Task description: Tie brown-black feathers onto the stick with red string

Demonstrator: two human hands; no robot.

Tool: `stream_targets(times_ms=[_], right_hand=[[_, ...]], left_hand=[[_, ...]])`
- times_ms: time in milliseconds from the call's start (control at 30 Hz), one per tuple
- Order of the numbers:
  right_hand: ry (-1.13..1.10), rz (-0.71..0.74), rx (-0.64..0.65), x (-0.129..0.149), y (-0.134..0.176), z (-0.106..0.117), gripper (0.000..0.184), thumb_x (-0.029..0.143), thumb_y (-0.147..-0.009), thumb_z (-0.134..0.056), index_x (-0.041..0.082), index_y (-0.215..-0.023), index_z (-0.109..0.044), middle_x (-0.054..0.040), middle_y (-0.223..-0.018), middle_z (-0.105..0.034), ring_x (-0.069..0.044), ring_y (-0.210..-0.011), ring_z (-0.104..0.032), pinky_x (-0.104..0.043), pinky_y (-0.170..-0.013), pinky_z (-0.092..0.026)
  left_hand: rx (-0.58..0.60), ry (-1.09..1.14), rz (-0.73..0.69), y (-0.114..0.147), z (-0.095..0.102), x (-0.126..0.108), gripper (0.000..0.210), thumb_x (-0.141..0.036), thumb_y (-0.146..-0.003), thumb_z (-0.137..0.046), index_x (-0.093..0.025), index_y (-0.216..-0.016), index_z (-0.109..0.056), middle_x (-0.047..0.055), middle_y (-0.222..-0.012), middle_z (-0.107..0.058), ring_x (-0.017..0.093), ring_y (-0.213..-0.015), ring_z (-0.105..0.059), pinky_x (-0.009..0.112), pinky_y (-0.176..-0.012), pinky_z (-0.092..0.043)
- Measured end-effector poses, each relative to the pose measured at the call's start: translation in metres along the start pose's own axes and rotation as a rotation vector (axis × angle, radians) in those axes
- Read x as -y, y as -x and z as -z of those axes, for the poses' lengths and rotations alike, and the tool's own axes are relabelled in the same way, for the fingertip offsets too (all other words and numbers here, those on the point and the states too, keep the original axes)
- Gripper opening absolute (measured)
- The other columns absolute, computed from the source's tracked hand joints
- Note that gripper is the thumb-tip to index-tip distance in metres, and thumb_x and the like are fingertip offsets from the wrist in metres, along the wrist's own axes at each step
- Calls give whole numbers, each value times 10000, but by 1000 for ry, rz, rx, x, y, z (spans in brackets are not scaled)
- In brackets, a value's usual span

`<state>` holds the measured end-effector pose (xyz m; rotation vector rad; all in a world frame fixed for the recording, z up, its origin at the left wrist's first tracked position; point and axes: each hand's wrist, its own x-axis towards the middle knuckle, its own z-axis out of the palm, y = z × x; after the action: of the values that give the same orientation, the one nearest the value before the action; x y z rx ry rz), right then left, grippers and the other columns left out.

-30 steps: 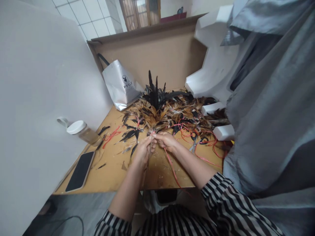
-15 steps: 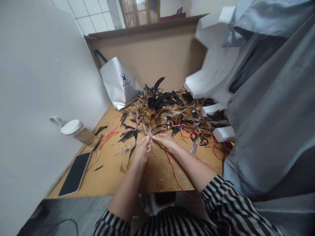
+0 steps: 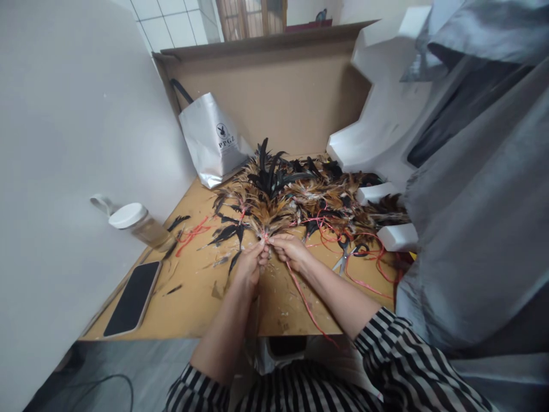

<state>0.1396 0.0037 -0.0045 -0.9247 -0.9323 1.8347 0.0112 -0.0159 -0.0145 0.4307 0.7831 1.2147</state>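
Both hands meet at the base of a feather bundle, brown at the bottom with long black plumes on top, pointing away from me. My left hand is closed around the bound stems. With fingers pinched, my right hand holds the red string where it wraps the bundle's base. The string's loose tail runs down past the right forearm to the table's front edge. Exactly how the string loops between the fingertips is too small to make out. Behind the bundle lies a heap of similar feathers.
Scissors lie right of my hands among tangled red string. To the left are a phone, a lidded drink bottle and cut string pieces. A silver bag leans at the back; white foam and grey cloth border the right.
The black plumes of the bundle have swung slightly to the left and stand more upright. Both hands stay at its base, the right one's fingers a little more curled. The view has shifted slightly.
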Motion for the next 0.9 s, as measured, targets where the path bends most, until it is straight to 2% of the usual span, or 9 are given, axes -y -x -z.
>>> stream_targets(times_ms=[133,200,300,433,633,767,900], right_hand=[[1,16,-8,-1,0,2,331,385,-541,-764,138,-679,-591,115,-380,-332,-16,-338,-156,-202,-364,-55],[8,20,11,0,0,3,326,386,-546,-760,139,-682,-596,117,-382,-329,-16,-337,-154,-200,-363,-60],[67,53,-1,1,-1,3,314,398,-566,-742,140,-686,-609,114,-378,-331,-19,-327,-165,-202,-353,-67],[152,85,-58,0,2,-1,306,410,-587,-721,137,-685,-621,104,-373,-353,-24,-307,-188,-211,-338,-67],[63,48,-4,-3,4,-11,301,384,-578,-704,131,-725,-636,113,-353,-327,-25,-320,-154,-209,-352,-75],[238,100,3,1,1,-6,303,377,-570,-701,124,-732,-659,77,-404,-442,-25,-345,-232,-195,-371,-124],[486,96,11,12,-2,17,249,388,-620,-656,140,-637,-644,63,-405,-455,-31,-339,-243,-199,-382,-148]], left_hand=[[16,71,108,4,-5,-3,155,-127,-699,-700,-87,-798,-588,-16,-596,-484,5,-445,-389,63,-348,-241],[17,79,118,6,-6,-3,129,-115,-713,-682,-89,-791,-582,-18,-597,-475,4,-446,-387,62,-348,-239],[-11,58,75,6,-6,-3,127,-105,-702,-685,-84,-777,-584,-22,-590,-471,5,-441,-388,69,-344,-232],[-116,9,-12,4,-5,-1,129,-99,-674,-692,-92,-721,-572,-27,-574,-482,7,-425,-388,92,-341,-226],[-185,-13,-38,2,-1,-2,151,-114,-654,-703,-114,-715,-565,-40,-557,-481,8,-405,-375,111,-339,-220],[-186,43,17,3,-2,-6,124,-101,-691,-675,-117,-737,-560,-36,-567,-485,4,-400,-382,96,-327,-225],[-167,114,106,8,-7,-11,94,-68,-744,-624,-114,-783,-552,-34,-579,-476,-5,-400,-396,70,-321,-222]])
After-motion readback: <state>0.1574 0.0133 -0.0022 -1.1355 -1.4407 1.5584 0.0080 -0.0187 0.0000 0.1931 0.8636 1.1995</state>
